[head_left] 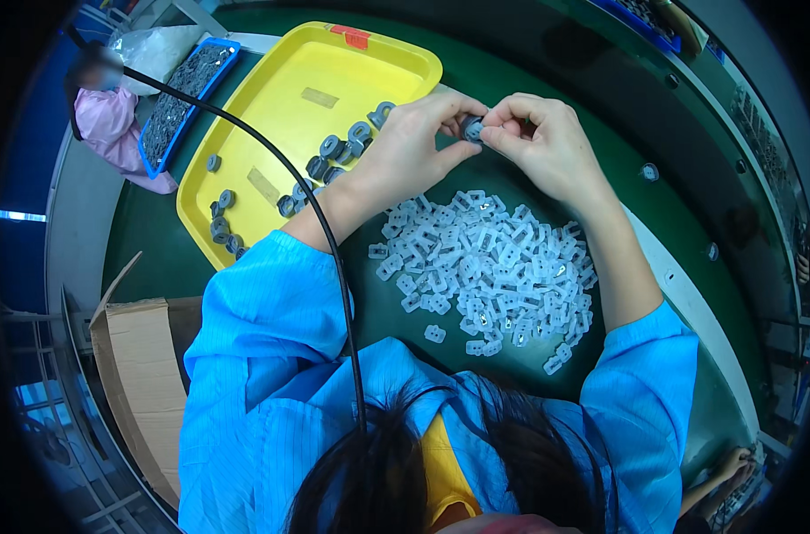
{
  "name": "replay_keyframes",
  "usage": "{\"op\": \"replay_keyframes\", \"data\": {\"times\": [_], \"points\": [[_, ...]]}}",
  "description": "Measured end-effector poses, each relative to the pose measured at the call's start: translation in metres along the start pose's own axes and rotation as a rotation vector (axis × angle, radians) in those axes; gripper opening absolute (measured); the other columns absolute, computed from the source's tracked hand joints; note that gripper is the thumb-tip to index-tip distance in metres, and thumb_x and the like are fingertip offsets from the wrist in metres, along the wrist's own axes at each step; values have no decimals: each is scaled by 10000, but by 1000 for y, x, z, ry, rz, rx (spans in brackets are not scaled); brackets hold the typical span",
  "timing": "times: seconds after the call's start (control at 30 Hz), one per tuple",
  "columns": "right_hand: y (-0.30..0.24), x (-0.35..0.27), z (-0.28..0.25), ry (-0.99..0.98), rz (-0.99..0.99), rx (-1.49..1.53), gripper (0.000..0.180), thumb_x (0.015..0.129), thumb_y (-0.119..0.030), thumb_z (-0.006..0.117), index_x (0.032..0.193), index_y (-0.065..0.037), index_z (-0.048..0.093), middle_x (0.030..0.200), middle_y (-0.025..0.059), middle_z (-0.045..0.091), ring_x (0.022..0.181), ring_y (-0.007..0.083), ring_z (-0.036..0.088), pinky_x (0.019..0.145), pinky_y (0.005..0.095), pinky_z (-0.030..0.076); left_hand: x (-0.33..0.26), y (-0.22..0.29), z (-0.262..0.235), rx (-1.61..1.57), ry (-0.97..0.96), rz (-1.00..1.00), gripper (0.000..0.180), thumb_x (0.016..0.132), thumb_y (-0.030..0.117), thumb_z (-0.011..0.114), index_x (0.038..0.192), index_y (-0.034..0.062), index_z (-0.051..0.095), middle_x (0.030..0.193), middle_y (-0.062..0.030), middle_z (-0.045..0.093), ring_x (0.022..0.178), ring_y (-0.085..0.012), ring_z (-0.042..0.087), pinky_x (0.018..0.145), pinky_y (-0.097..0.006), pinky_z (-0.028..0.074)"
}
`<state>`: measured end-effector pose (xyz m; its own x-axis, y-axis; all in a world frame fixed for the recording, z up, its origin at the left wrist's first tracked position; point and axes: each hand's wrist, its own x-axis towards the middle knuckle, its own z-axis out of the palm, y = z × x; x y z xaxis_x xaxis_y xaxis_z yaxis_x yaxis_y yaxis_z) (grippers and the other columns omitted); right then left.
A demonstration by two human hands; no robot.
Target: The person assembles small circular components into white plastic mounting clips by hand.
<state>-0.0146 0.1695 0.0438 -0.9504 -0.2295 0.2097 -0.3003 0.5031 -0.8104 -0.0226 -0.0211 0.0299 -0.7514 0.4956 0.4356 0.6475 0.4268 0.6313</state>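
Observation:
Over the green work surface, my left hand and my right hand meet fingertip to fingertip. Between them is a small round grey plastic part, pinched by the thumb and fingers of both. Part of it is hidden by the fingertips. Below my hands spreads a loose pile of small translucent white plastic pieces. To the left lies a yellow tray, where several round grey parts sit in rows near my left wrist and several more along its left side.
A black cable crosses over the tray and my left arm. An open cardboard box stands at the lower left. Far left, a person in pink is beside a blue tray of dark parts. Another person's hand shows at the lower right.

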Motion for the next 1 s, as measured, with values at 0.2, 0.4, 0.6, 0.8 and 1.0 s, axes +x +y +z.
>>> {"op": "replay_keyframes", "data": {"times": [0.2, 0.4, 0.6, 0.8, 1.0], "points": [[8, -5, 4, 144, -77, -40, 216, 731, -178, 706, 851, -1, 673, 791, 87, 648, 737, 158, 611, 673, 301, 484, 0, 0, 10, -170, -7, -101, 351, 770, -2, 711, 1104, 18, 602, 981, -70, 617, 860, -145, 604, 827, -266, 516], [19, -1, 2, -63, 112, 472, 187, 772, -115, 696, 906, 14, 682, 749, 51, 668, 656, 74, 600, 631, 219, 490, -1, 9, 17, -53, 78, 76, 347, 732, 20, 738, 1053, 26, 606, 977, -63, 526, 822, -167, 578, 727, -273, 515], [16, -3, -3, -153, 164, 688, 190, 768, -80, 682, 914, 40, 656, 764, 65, 665, 667, 88, 612, 629, 199, 486, 0, 11, 14, 71, 114, 165, 364, 701, 38, 765, 1035, 39, 622, 985, -75, 548, 831, -192, 580, 723, -285, 495], [12, -6, -5, -186, 119, 383, 218, 742, -59, 664, 939, 35, 655, 741, 55, 656, 661, 105, 614, 651, 215, 489, -3, -2, 6, 119, 69, 282, 338, 684, 62, 780, 996, 52, 650, 991, -79, 591, 912, -237, 591, 787, -317, 486], [7, -6, -5, -163, 87, 752, 228, 745, -54, 647, 961, 15, 625, 872, 51, 641, 747, 94, 610, 725, 201, 483, 1, 8, 13, 99, 215, 308, 345, 680, 73, 786, 994, 45, 646, 973, -93, 605, 925, -251, 594, 800, -324, 479]]}}
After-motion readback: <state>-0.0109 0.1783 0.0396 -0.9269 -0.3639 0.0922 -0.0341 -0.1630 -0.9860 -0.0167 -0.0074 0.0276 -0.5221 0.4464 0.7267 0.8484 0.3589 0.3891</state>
